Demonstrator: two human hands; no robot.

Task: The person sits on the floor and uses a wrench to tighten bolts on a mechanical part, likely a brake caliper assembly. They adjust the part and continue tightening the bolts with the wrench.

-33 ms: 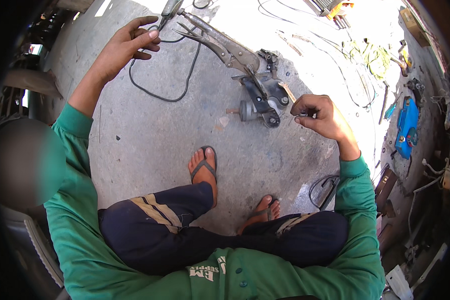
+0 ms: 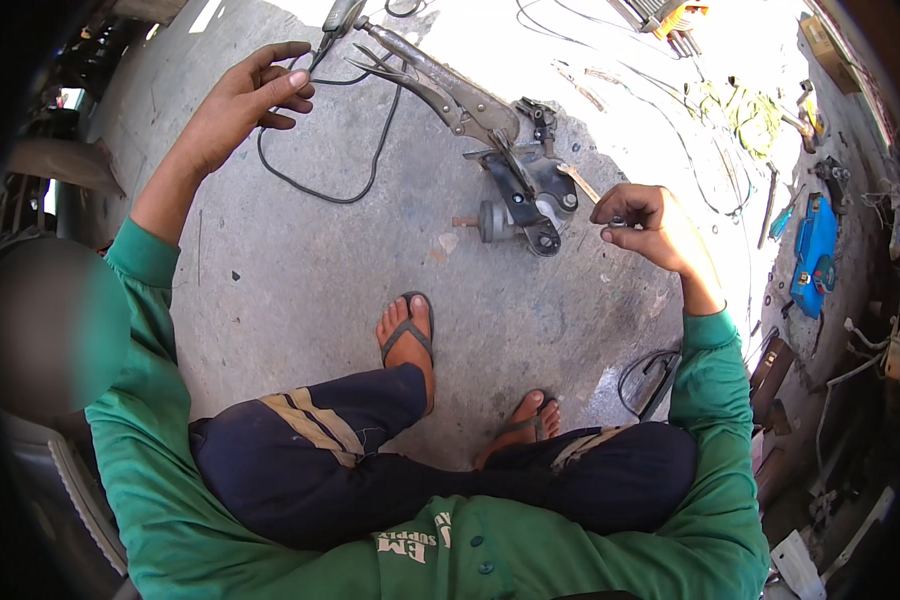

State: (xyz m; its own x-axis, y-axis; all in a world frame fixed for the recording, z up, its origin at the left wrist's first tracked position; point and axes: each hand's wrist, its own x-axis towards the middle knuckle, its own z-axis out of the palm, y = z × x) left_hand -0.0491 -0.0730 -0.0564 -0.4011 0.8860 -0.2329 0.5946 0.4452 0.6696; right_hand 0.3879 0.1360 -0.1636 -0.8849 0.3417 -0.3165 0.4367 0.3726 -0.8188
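Fingers loosely curled and apart, my left hand [image 2: 255,98] hangs at the upper left with nothing in it, close to a black cord [image 2: 375,165] and a grey-green tool [image 2: 342,18]. My right hand [image 2: 646,228] is closed on a wrench [image 2: 579,183]; a round metal end shows between its fingers. The wrench's far end reaches the dark metal assembly [image 2: 520,190] lying on the floor, beside a bolt head. Locking pliers [image 2: 450,90] are clamped on top of that assembly, their handles pointing up and left. A round part with a copper-coloured stud sticks out on its left.
My sandalled feet [image 2: 407,345] rest on the concrete floor [image 2: 300,290] below the assembly. Along the right lie a blue case [image 2: 815,250], a yellow-green net-like heap [image 2: 745,115] and scattered metal parts. Cables cross the sunlit far floor. A blurred round shape [image 2: 50,325] stands at the left.
My right hand has shifted slightly up and to the right, and the wrench has swung a little with it. My left hand has drifted slightly left and down.
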